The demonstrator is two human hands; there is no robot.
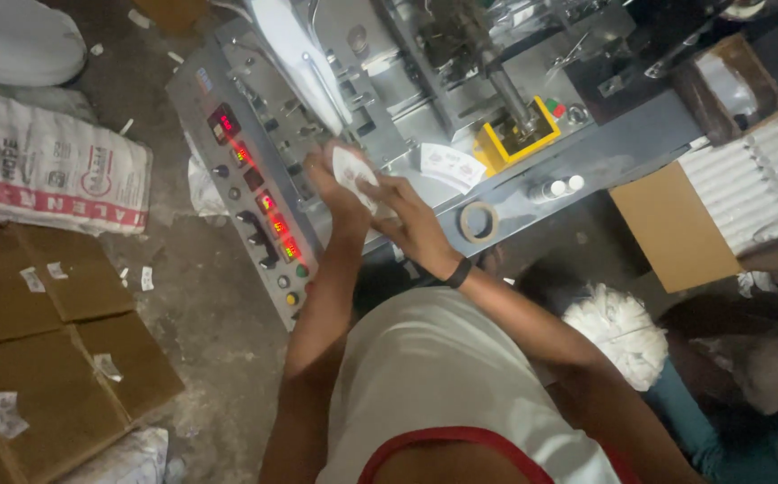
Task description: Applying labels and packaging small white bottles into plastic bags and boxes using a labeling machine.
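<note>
Two hands meet in front of a grey machine (425, 116) with red lights. The left hand (331, 184) and the right hand (411, 220) both pinch a small white packet (351, 170) between their fingers, just beside the control panel (250, 179). A tape roll (479, 221) lies near the right hand.

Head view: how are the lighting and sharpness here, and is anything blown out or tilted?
Head view: dim overall, dark at the right edge; the red displays on the control panel glow and smear; the white packet between the left hand and right hand is pale and soft, its print unreadable; the whole frame is tilted; the cardboard boxes are fairly clear.
</note>
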